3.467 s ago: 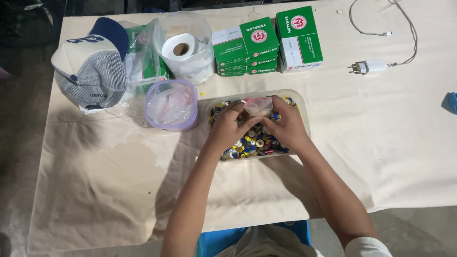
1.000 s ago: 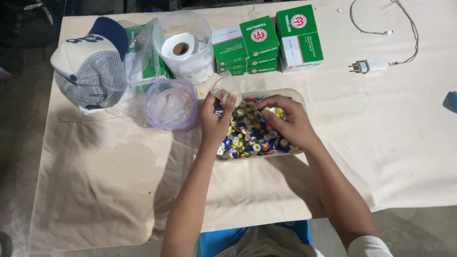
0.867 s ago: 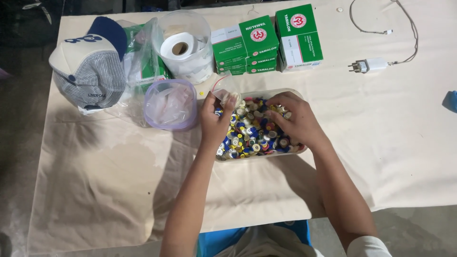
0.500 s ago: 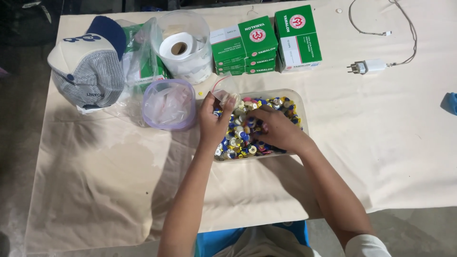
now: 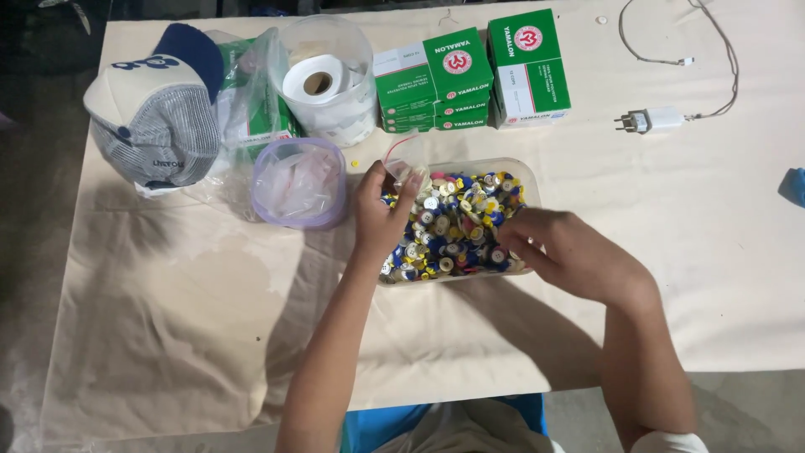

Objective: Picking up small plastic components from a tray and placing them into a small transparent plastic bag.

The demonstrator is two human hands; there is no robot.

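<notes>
Pinched between thumb and fingers, the left hand [image 5: 379, 216] holds a small clear bag [image 5: 405, 164] open over the near-left corner of the clear tray [image 5: 530, 176]. Curled in a loose grip, the right hand [image 5: 563, 252] rests at the tray's right edge, fingers closed among the coloured caps [image 5: 457, 226]; whether it grips any, I cannot tell. Most caps lie loose in the tray, and the bag looks nearly empty. Beige cloth covers the bench [image 5: 210, 319]; green boxes [image 5: 470, 71] stand behind the tray.

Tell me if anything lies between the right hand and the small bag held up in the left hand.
Nothing visible blocks it. Between the right hand and the small clear bag in the left hand lies only the open tray's heap of small pieces.
</notes>
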